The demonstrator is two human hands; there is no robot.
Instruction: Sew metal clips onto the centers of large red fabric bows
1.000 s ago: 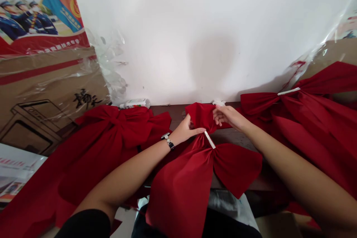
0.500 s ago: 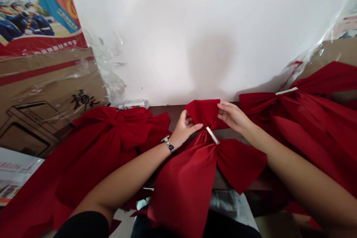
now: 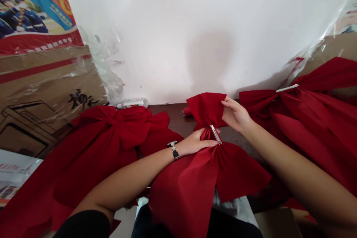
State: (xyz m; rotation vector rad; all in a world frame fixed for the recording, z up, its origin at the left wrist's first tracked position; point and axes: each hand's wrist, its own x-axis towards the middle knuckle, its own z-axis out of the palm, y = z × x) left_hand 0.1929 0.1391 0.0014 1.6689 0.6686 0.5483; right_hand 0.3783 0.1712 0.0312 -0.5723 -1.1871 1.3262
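Left hand (image 3: 197, 142) grasps the red bow (image 3: 208, 163) at its gathered waist (image 3: 205, 133), beside the clip (image 3: 215, 134); right hand (image 3: 237, 115) pinches the upper loop (image 3: 206, 108) above it. Advised: hold the waist firm while spreading the loop evenly.

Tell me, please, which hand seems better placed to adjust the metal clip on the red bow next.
Probably the left hand: it grips the red bow around its gathered middle, with its thumb beside the metal clip. The right hand is farther off, at the edge of the upper loop.
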